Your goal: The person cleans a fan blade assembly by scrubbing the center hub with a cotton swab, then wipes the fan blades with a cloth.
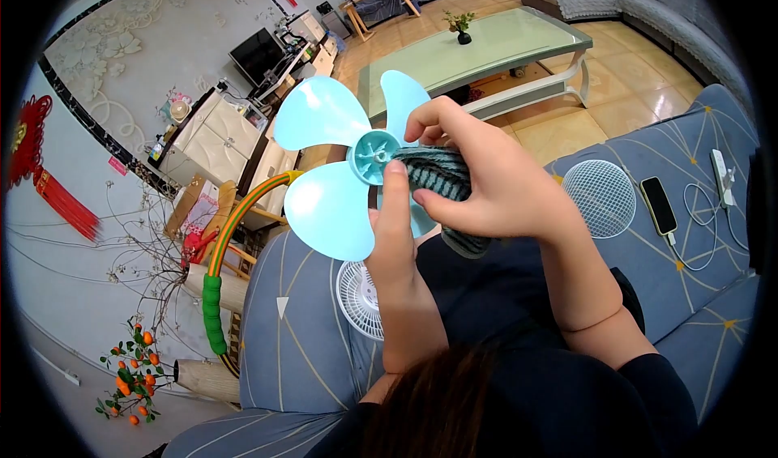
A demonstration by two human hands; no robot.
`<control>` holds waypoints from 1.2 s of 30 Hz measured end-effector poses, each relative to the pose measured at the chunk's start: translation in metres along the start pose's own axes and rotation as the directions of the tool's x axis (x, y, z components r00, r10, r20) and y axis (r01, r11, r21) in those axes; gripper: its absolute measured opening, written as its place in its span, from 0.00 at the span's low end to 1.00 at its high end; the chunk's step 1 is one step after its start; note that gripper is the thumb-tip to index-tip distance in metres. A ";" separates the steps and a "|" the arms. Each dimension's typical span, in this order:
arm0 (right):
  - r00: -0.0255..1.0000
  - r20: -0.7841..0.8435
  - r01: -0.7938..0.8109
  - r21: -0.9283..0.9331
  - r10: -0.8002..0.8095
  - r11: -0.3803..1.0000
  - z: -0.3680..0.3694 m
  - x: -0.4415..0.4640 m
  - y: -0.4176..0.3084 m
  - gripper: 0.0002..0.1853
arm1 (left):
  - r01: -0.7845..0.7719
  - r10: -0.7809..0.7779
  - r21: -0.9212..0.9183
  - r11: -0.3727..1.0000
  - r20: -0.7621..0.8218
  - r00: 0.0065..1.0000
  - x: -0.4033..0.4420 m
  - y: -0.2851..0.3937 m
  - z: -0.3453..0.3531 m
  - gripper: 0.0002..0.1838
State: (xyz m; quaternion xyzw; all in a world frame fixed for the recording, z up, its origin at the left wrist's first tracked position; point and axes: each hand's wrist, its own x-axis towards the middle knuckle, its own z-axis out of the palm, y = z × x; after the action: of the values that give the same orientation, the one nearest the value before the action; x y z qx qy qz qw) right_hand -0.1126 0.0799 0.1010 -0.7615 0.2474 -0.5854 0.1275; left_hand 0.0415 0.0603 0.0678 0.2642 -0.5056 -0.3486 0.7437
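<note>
A light blue fan blade point(328, 207) with four visible blades is held up in front of me, its ribbed hub facing me. My left hand point(395, 235) grips it from below, with a finger beside the hub. My right hand point(502, 174) pinches a dark green striped cloth point(438, 174), which touches the blade near the hub and hangs down below my fingers. Under my left forearm, a white fan body point(356, 300) with a round grille is partly hidden.
On the blue sofa point(664, 296) at right are a round mesh grille point(600, 199), a phone point(657, 204) on a cable and a white power strip point(721, 174). A glass-topped table point(486, 53) stands ahead. A green-and-yellow hoop point(212, 304) is at left.
</note>
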 end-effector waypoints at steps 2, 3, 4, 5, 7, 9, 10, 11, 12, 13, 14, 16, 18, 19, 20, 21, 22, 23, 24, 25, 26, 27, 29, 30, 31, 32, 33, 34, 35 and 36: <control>0.999 -0.014 0.046 -0.104 -0.048 0.993 0.003 0.000 0.000 0.21 | 0.018 -0.017 -0.029 0.999 0.044 0.999 0.002 -0.001 -0.003 0.32; 0.997 -0.020 0.068 -0.156 -0.072 0.985 0.004 0.000 0.000 0.22 | 0.025 -0.023 -0.041 0.999 0.033 0.999 0.002 -0.001 -0.003 0.33; 0.997 -0.015 0.071 -0.190 -0.075 0.979 0.004 0.000 0.000 0.21 | 0.031 -0.030 -0.054 0.998 0.022 0.999 0.002 0.000 -0.002 0.33; 0.997 -0.010 0.073 -0.224 -0.077 0.972 0.003 0.000 0.000 0.21 | 0.037 -0.036 -0.066 0.997 0.010 0.999 0.002 0.000 -0.001 0.33; 0.997 -0.005 0.073 -0.262 -0.077 0.962 0.002 0.001 -0.001 0.20 | -0.005 0.003 -0.048 0.999 -0.044 0.999 0.002 -0.003 0.002 0.19; 0.998 -0.006 0.064 -0.270 -0.068 0.961 0.000 0.002 -0.003 0.17 | -0.015 0.012 -0.048 0.999 -0.068 0.998 0.003 -0.004 0.003 0.14; 0.997 -0.015 0.070 -0.264 -0.077 0.962 0.001 0.002 -0.003 0.16 | -0.006 0.002 -0.058 0.998 -0.066 0.998 0.003 -0.004 0.001 0.14; 0.996 -0.026 0.075 -0.259 -0.085 0.963 0.001 0.002 -0.003 0.14 | -0.001 -0.003 -0.061 0.998 -0.065 0.998 0.003 -0.004 0.001 0.13; 0.995 -0.036 0.081 -0.253 -0.093 0.964 0.001 0.002 -0.003 0.12 | 0.004 -0.008 -0.064 0.998 -0.064 0.998 0.003 -0.004 0.000 0.13; 0.993 -0.043 0.094 -0.261 -0.109 0.961 0.001 0.002 -0.002 0.12 | 0.004 -0.008 -0.060 0.998 -0.064 0.998 0.003 -0.005 -0.001 0.13; 0.991 -0.051 0.107 -0.269 -0.125 0.957 0.002 0.002 -0.001 0.11 | 0.005 -0.008 -0.057 0.998 -0.065 0.998 0.003 -0.005 -0.001 0.13; 0.986 -0.074 0.123 -0.264 -0.147 0.957 0.002 0.001 0.000 0.10 | 0.005 -0.008 -0.049 0.999 -0.065 0.998 0.002 -0.005 -0.003 0.13; 0.982 -0.105 0.129 -0.237 -0.158 0.963 0.000 0.001 0.001 0.10 | 0.026 -0.029 -0.074 0.997 -0.052 0.998 0.002 -0.008 -0.009 0.13; 0.983 -0.105 0.123 -0.251 -0.153 0.960 -0.001 0.001 0.001 0.09 | 0.046 -0.050 -0.102 0.994 -0.040 0.998 0.003 -0.012 -0.016 0.13; 0.984 -0.104 0.116 -0.264 -0.148 0.957 -0.003 0.001 -0.001 0.09 | 0.040 -0.042 -0.094 0.995 -0.022 0.999 0.002 -0.012 -0.016 0.13; 0.984 -0.103 0.109 -0.278 -0.143 0.954 -0.005 0.001 -0.003 0.09 | 0.033 -0.034 -0.087 0.996 -0.003 0.999 0.002 -0.010 -0.015 0.13; 0.982 -0.110 0.116 -0.305 -0.156 0.945 -0.006 0.001 -0.003 0.09 | -0.002 0.003 -0.044 0.999 0.021 1.000 -0.001 -0.005 -0.009 0.14; 0.978 -0.117 0.123 -0.331 -0.170 0.936 -0.006 0.001 -0.003 0.10 | -0.031 0.030 0.005 1.000 0.053 0.998 -0.003 0.002 -0.004 0.15; 0.975 -0.123 0.130 -0.357 -0.184 0.925 -0.006 0.001 -0.004 0.10 | -0.063 0.058 0.053 0.997 0.085 0.995 -0.005 0.008 0.001 0.16; 0.976 -0.113 0.129 -0.383 -0.185 0.915 -0.007 0.001 -0.004 0.10 | -0.087 0.073 0.103 0.991 0.136 0.988 -0.005 0.009 0.000 0.22; 0.977 -0.104 0.128 -0.409 -0.186 0.903 -0.007 0.000 -0.005 0.10 | -0.113 0.084 0.151 0.982 0.187 0.979 -0.004 0.009 -0.002 0.28; 0.978 -0.095 0.127 -0.435 -0.186 0.891 -0.007 0.000 -0.006 0.10 | -0.142 0.092 0.198 0.970 0.239 0.967 -0.004 0.010 -0.002 0.35; 0.978 -0.090 0.129 -0.460 -0.191 0.879 -0.007 -0.001 -0.007 0.10 | -0.241 0.174 0.237 0.941 0.272 0.946 -0.005 0.012 0.002 0.31; 0.977 -0.088 0.130 -0.472 -0.193 0.872 -0.007 -0.001 -0.007 0.10 | -0.279 0.210 0.224 0.934 0.290 0.934 -0.005 0.012 0.005 0.30; 0.978 -0.088 0.127 -0.477 -0.191 0.870 -0.007 -0.001 -0.008 0.10 | -0.317 0.245 0.211 0.925 0.308 0.920 -0.005 0.012 0.006 0.30; 0.978 -0.088 0.125 -0.482 -0.189 0.868 -0.007 -0.001 -0.008 0.10 | -0.347 0.263 0.231 0.909 0.327 0.908 -0.004 0.012 0.006 0.29; 0.978 -0.089 0.122 -0.486 -0.188 0.865 -0.007 -0.001 -0.008 0.10 | -0.377 0.281 0.250 0.892 0.346 0.895 -0.003 0.013 0.006 0.29; 0.979 -0.096 0.113 -0.488 -0.182 0.866 -0.006 -0.001 -0.008 0.10 | -0.406 0.298 0.268 0.874 0.366 0.882 -0.002 0.013 0.006 0.29; 0.979 -0.103 0.103 -0.490 -0.175 0.866 -0.005 -0.001 -0.007 0.10 | -0.423 0.302 0.294 0.857 0.377 0.875 -0.003 0.012 0.006 0.29; 0.979 -0.110 0.094 -0.491 -0.169 0.866 -0.003 -0.002 -0.007 0.10 | -0.439 0.307 0.319 0.840 0.389 0.869 -0.003 0.012 0.005 0.28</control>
State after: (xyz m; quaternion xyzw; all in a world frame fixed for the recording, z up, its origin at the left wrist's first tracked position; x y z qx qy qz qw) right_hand -0.1146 0.0870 0.1041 -0.7381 0.3418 -0.5679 -0.1258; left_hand 0.0391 0.0698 0.0771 0.2438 -0.7221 -0.1236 0.6355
